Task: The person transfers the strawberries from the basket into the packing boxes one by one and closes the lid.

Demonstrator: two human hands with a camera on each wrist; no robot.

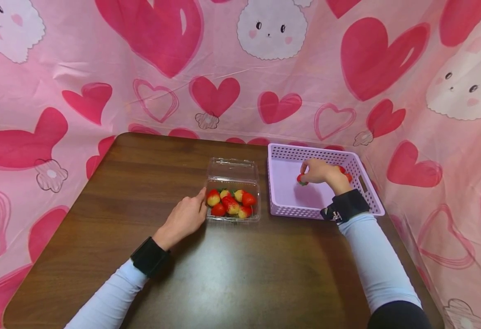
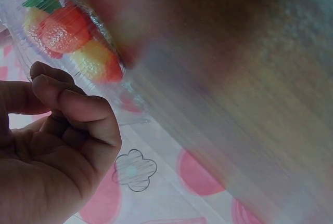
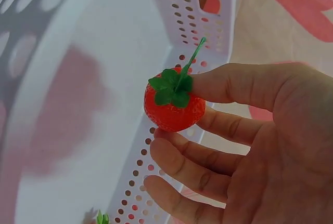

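A clear plastic clamshell box (image 1: 233, 171) stands on the table with its lid tipped back. Several toy strawberries (image 1: 230, 204), red and yellowish, fill its base. At the box's left side my left hand (image 1: 184, 214) holds the edge; in the left wrist view its other fingers are curled, and the exact contact is hard to make out. Over the purple basket (image 1: 285, 208), my right hand (image 1: 318, 171) pinches a red toy strawberry (image 3: 174, 112) by thumb and fingers, its green leaves and stem facing the camera. More strawberries (image 1: 348, 177) lie in the basket, partly behind my right wrist.
The brown wooden table (image 1: 224, 274) has rounded corners. A pink cloth (image 1: 121, 59) with hearts and rabbit faces hangs behind and at both sides. The basket has raised perforated walls and stands right of the box, near the table's right edge.
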